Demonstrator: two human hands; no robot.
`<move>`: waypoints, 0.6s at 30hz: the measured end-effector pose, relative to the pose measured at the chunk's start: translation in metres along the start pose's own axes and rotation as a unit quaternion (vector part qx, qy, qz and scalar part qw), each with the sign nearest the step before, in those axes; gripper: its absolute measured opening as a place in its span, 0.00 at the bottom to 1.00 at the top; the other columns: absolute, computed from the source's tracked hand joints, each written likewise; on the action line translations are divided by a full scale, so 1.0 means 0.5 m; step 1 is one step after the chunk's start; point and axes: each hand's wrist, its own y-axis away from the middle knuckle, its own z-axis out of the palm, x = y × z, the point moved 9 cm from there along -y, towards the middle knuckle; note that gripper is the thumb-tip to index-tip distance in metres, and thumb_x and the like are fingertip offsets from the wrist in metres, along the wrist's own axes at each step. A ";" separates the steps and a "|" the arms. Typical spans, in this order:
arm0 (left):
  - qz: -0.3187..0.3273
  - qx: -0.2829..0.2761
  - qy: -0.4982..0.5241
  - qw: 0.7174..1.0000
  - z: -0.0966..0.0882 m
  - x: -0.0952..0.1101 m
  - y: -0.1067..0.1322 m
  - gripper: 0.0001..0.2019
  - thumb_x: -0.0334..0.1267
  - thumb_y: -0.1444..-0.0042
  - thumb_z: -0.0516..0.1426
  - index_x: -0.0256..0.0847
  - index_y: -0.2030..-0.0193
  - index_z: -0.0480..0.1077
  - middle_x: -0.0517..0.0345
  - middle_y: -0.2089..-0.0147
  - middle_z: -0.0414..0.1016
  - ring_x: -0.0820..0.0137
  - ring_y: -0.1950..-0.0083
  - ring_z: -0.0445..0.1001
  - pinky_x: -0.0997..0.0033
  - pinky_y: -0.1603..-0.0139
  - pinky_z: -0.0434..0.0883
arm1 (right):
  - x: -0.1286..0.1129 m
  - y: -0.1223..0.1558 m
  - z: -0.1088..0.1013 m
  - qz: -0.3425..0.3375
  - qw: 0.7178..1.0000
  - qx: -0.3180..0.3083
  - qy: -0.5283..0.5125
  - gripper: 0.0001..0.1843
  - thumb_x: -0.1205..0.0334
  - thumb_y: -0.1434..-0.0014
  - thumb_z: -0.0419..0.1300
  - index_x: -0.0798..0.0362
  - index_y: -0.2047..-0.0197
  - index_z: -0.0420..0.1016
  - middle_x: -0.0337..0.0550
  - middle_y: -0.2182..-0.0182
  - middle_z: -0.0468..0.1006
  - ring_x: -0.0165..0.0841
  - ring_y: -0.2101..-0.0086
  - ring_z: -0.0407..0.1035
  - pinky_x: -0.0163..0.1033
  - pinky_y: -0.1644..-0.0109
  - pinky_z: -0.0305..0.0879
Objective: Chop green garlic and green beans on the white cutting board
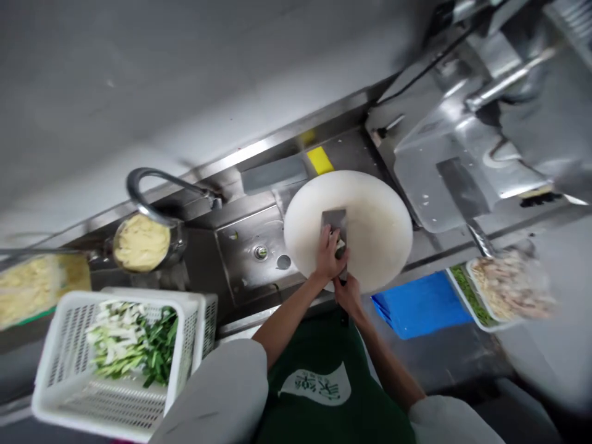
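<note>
Cleaver (341,221) under your hands: it lies over the round white cutting board (379,246), a little left of the middle, with the blade's square end toward the board's far edge and the handle toward its near edge. Your right hand (348,293) appears closed round the dark handle. Your left hand (328,254) lies over the blade's face, fingers pointing up its length, with a pale scrap (340,244) showing beside them; I cannot tell whether those fingers pinch the scrap or merely press against the steel.

Mind your left fingertips first. If the steel is wet, they could skid off the face and meet the cutting edge, more so if your right hand twists the handle at the same moment. A hurried wipe might also flick the scrap over the board's left edge into the sink (240,271), since the board overlaps that basin. The same overhang could let the board rock if you lean hard on that side. And the handle points back at your green apron (300,357), so your wrist has little room.

As for its looks, your cleaver has a broad, oblong blade, dull grey and straight-sided; your fingers cover its lower part, and I cannot make out which long side is sharpened.
</note>
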 end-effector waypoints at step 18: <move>-0.379 0.478 -0.268 0.746 -1.194 -0.398 0.684 0.21 0.39 0.31 0.47 0.29 0.40 0.69 0.34 0.37 0.71 0.56 0.32 0.66 0.53 0.28 0.60 | -0.501 0.387 0.542 -0.402 0.830 -0.346 0.171 0.15 0.51 0.33 0.53 0.50 0.63 0.75 0.50 0.68 0.83 0.40 0.67 0.77 0.36 0.65 0.63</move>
